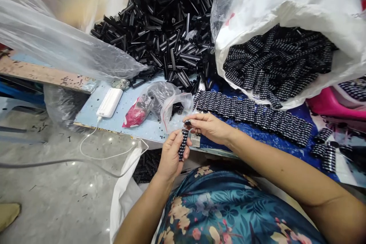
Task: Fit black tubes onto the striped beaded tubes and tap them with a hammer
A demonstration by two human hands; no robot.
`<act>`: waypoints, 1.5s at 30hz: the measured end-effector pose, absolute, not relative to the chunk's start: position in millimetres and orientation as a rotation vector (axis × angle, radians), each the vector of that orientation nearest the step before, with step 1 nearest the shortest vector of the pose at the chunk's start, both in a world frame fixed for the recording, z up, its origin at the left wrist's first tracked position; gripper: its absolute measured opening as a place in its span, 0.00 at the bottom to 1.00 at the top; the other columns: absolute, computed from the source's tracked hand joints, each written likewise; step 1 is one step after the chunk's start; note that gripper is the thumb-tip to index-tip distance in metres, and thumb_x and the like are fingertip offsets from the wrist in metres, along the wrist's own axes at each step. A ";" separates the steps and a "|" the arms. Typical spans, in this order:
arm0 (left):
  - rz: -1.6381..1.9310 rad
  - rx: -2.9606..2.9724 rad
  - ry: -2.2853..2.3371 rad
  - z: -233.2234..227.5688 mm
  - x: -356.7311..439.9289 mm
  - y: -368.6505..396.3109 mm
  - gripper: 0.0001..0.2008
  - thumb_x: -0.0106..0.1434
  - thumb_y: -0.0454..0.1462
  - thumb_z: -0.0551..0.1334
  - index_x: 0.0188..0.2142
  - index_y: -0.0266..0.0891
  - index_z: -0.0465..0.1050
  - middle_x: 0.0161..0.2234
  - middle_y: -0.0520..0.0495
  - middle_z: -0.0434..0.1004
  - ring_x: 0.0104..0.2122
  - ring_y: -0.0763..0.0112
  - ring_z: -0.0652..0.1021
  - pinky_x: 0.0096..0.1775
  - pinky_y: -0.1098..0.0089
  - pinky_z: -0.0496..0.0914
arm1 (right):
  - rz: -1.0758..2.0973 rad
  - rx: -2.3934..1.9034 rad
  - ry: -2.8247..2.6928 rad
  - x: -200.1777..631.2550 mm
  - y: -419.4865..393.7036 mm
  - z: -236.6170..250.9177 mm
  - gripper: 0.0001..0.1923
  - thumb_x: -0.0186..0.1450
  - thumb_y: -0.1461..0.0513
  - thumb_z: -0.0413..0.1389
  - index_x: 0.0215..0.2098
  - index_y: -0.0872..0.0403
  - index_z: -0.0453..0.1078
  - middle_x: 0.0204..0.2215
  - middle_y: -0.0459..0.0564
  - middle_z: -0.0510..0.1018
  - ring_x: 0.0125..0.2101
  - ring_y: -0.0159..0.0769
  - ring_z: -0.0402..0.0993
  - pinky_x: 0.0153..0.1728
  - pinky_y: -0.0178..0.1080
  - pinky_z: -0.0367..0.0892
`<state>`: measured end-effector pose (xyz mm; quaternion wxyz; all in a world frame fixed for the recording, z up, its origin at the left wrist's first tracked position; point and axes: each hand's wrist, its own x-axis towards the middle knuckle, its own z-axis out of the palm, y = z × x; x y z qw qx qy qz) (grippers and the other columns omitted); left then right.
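Left hand closed around a short black cylindrical sleeve printed with white dots, held upright just before the near edge of the pale blue surface. Right hand, fingers pinched together on a small black piece, meets the sleeve's top end. Finished work, as judged from the layout: a long row of matching dotted black sleeves laid side by side on blue cloth just beyond the right hand. Remaining stock appears large: a heap of plain glossy black tubes spilling from clear plastic sheeting, and a white woven sack of dotted sleeves at right. Also present: small clear plastic bag, white power bank with cable.
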<state>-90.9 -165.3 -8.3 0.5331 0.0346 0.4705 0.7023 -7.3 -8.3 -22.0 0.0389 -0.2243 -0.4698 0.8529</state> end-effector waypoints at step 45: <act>1.427 0.517 1.508 5.1 -7.4 -115.7 0.20 0.63 0.47 0.65 0.49 0.39 0.67 0.41 0.45 0.74 0.38 0.72 0.75 0.38 0.74 0.68 | 0.631 -0.435 -2.558 142.4 -2.6 -5.1 0.45 0.56 0.55 0.67 0.65 0.60 0.53 0.58 0.66 0.62 0.57 0.53 0.62 0.56 0.53 0.63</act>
